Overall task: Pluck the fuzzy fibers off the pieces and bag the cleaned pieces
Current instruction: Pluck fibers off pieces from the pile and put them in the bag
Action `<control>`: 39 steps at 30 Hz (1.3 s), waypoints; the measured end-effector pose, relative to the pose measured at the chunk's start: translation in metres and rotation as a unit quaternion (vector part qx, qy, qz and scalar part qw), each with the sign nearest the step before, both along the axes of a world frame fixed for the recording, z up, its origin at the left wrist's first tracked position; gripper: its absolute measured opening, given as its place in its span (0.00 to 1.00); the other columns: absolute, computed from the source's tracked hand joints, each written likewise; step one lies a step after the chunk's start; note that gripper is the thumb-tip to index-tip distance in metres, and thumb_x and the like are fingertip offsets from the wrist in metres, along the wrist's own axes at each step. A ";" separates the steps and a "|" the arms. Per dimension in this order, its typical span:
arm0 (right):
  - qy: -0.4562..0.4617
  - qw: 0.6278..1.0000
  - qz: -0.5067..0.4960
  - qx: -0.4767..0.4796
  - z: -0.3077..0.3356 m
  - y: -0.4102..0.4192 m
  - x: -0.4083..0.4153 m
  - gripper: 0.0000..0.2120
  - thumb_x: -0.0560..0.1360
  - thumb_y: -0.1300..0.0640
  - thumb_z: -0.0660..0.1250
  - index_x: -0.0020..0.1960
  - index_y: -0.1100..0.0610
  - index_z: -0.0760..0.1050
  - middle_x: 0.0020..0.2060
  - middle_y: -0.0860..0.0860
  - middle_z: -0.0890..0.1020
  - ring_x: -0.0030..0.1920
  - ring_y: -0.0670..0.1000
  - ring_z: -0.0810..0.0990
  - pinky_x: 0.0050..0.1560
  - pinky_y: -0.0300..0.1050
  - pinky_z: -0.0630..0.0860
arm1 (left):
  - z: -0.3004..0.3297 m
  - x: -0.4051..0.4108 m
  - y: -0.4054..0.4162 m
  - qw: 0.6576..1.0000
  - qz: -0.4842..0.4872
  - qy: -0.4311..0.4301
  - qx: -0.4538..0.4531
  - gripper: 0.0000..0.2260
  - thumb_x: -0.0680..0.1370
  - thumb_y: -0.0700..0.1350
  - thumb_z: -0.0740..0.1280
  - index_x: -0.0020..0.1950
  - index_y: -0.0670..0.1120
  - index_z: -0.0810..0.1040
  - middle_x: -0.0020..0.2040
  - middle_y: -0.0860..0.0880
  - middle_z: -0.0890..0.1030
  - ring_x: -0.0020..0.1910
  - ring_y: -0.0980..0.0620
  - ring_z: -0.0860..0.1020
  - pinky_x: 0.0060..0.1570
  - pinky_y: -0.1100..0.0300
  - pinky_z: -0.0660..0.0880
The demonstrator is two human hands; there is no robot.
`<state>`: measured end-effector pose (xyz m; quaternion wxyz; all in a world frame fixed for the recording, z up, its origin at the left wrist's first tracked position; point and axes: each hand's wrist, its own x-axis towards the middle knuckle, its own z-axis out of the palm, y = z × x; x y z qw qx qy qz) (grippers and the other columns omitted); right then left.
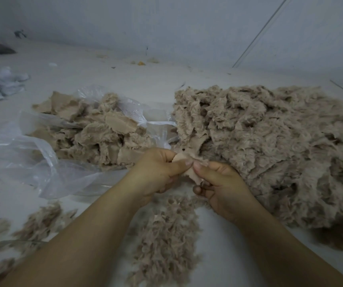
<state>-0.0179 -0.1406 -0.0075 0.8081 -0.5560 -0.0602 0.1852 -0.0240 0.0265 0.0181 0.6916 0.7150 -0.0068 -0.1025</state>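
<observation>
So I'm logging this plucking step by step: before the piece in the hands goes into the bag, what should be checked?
1. Piece held firmly: left hand and right hand both pinch it: ok.
2. Piece free of fuzz: fibers show at its top edge: not ok.
3. Plastic bag open and close by on the left: ok.
4. Bag has room: cannot tell.
5. Plucked fibers lying apart from the bag: ok.
6. Unplucked pile separate from the bagged pieces: ok.

Plush workshop, fur heap (pixel 270 146), plastic bag (pixel 42 162)
</observation>
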 end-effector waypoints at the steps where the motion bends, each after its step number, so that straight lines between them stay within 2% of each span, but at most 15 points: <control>1: -0.002 1.000 -0.002 -0.006 0.000 0.001 0.000 0.10 0.70 0.51 0.70 0.43 0.55 0.86 0.34 0.51 0.82 0.31 0.44 0.76 0.30 0.36 0.74 | 0.001 0.000 0.000 1.000 0.000 0.005 -0.015 0.14 0.78 0.45 0.70 0.39 0.33 0.78 0.21 0.49 0.66 0.19 0.55 0.60 0.20 0.67 0.56; 3: -0.004 1.000 -0.019 -0.015 0.000 0.003 0.000 0.11 0.70 0.50 0.69 0.36 0.55 0.85 0.27 0.50 0.76 0.27 0.44 0.72 0.30 0.36 0.73 | 0.002 0.000 0.001 0.997 0.048 0.005 -0.055 0.12 0.78 0.42 0.68 0.41 0.33 0.78 0.21 0.51 0.64 0.19 0.55 0.58 0.19 0.67 0.55; 6: -0.004 0.998 -0.055 -0.013 0.000 0.004 0.001 0.14 0.70 0.48 0.68 0.30 0.56 0.76 0.21 0.47 0.61 0.22 0.44 0.62 0.29 0.37 0.72 | 0.002 0.003 0.003 0.975 0.192 -0.047 -0.104 0.19 0.80 0.40 0.66 0.28 0.48 0.75 0.21 0.52 0.64 0.19 0.55 0.59 0.21 0.66 0.56; 8: -0.004 0.998 -0.061 -0.018 0.000 0.004 0.001 0.15 0.70 0.49 0.68 0.31 0.57 0.75 0.21 0.48 0.60 0.23 0.44 0.61 0.29 0.37 0.72 | 0.006 0.005 0.010 0.943 0.299 -0.146 -0.001 0.14 0.78 0.40 0.67 0.32 0.48 0.77 0.24 0.49 0.71 0.21 0.52 0.67 0.22 0.61 0.64; 11: -0.005 0.998 -0.060 -0.028 0.000 0.004 0.000 0.13 0.70 0.49 0.68 0.31 0.56 0.79 0.22 0.48 0.61 0.23 0.44 0.62 0.30 0.37 0.73 | 0.009 0.010 0.035 0.851 0.391 -0.282 0.207 0.06 0.75 0.41 0.71 0.40 0.49 0.77 0.30 0.50 0.77 0.28 0.54 0.75 0.28 0.57 0.71; 13: -0.009 0.997 -0.061 -0.035 -0.001 0.005 0.000 0.13 0.69 0.48 0.69 0.31 0.55 0.81 0.23 0.47 0.61 0.24 0.44 0.63 0.31 0.37 0.74 | 0.007 0.016 0.056 0.780 0.388 -0.265 0.415 0.03 0.74 0.40 0.69 0.42 0.48 0.80 0.31 0.50 0.77 0.31 0.45 0.76 0.30 0.58 0.67; 16: -0.014 0.997 -0.061 -0.047 -0.003 0.004 0.001 0.12 0.68 0.47 0.70 0.32 0.54 0.82 0.23 0.47 0.62 0.24 0.43 0.65 0.32 0.37 0.75 | 0.005 0.020 0.066 0.694 0.283 -0.126 0.650 0.07 0.74 0.38 0.64 0.46 0.45 0.82 0.39 0.44 0.81 0.38 0.42 0.80 0.34 0.58 0.68; 20: -0.018 0.997 -0.064 -0.047 -0.004 0.004 0.001 0.12 0.67 0.47 0.70 0.33 0.54 0.83 0.23 0.47 0.62 0.24 0.43 0.65 0.32 0.37 0.75 | 0.008 0.016 0.055 0.695 0.189 -0.087 0.688 0.05 0.74 0.43 0.63 0.39 0.46 0.77 0.35 0.49 0.76 0.31 0.48 0.70 0.31 0.61 0.63; 24: -0.022 0.997 -0.061 -0.049 -0.004 0.004 0.000 0.12 0.68 0.47 0.69 0.33 0.54 0.83 0.23 0.46 0.63 0.24 0.43 0.65 0.33 0.37 0.75 | 0.019 0.006 0.042 0.667 0.250 -0.151 0.686 0.11 0.75 0.46 0.63 0.33 0.47 0.70 0.26 0.51 0.63 0.24 0.50 0.62 0.26 0.64 0.53; 26: -0.019 0.997 -0.062 -0.047 -0.003 0.004 0.000 0.12 0.68 0.47 0.69 0.33 0.54 0.82 0.23 0.47 0.62 0.25 0.43 0.65 0.32 0.37 0.76 | 0.024 0.001 0.035 0.691 0.240 -0.197 0.653 0.14 0.75 0.47 0.62 0.30 0.45 0.67 0.25 0.49 0.66 0.23 0.50 0.63 0.25 0.63 0.55; 29: -0.008 0.998 -0.068 -0.017 -0.003 0.004 0.001 0.14 0.70 0.48 0.68 0.33 0.57 0.79 0.25 0.49 0.61 0.25 0.44 0.63 0.30 0.38 0.74 | 0.030 -0.008 0.024 0.880 -0.036 -0.096 0.465 0.12 0.77 0.44 0.65 0.35 0.42 0.79 0.29 0.42 0.78 0.25 0.49 0.73 0.24 0.56 0.72; 30: -0.002 0.997 -0.071 0.001 -0.002 0.004 0.001 0.15 0.71 0.48 0.67 0.33 0.58 0.77 0.24 0.49 0.61 0.24 0.44 0.62 0.29 0.38 0.72 | 0.032 -0.013 0.021 0.908 -0.147 -0.015 0.393 0.09 0.78 0.44 0.65 0.41 0.45 0.83 0.31 0.44 0.82 0.26 0.49 0.77 0.26 0.57 0.75; 32: 0.008 0.997 -0.076 0.027 -0.001 0.004 0.002 0.16 0.73 0.48 0.65 0.32 0.58 0.75 0.24 0.50 0.61 0.24 0.45 0.61 0.28 0.37 0.70 | 0.033 -0.018 0.018 0.912 -0.241 0.033 0.329 0.09 0.80 0.44 0.64 0.46 0.51 0.84 0.35 0.49 0.85 0.29 0.48 0.82 0.26 0.60 0.76; 36: 0.021 0.996 -0.078 0.037 0.002 0.003 0.002 0.18 0.73 0.45 0.64 0.30 0.56 0.76 0.24 0.50 0.62 0.23 0.45 0.62 0.26 0.37 0.69 | 0.027 -0.002 0.012 0.940 -0.093 -0.059 0.324 0.13 0.80 0.40 0.63 0.45 0.55 0.82 0.39 0.51 0.84 0.22 0.49 0.79 0.22 0.59 0.73; 39: 0.026 0.995 -0.083 0.045 0.005 0.005 0.001 0.20 0.73 0.45 0.63 0.29 0.56 0.76 0.23 0.49 0.63 0.23 0.45 0.61 0.26 0.37 0.68 | 0.021 0.010 -0.003 0.912 0.031 -0.180 0.368 0.04 0.78 0.45 0.69 0.43 0.51 0.81 0.28 0.52 0.77 0.22 0.57 0.73 0.27 0.62 0.70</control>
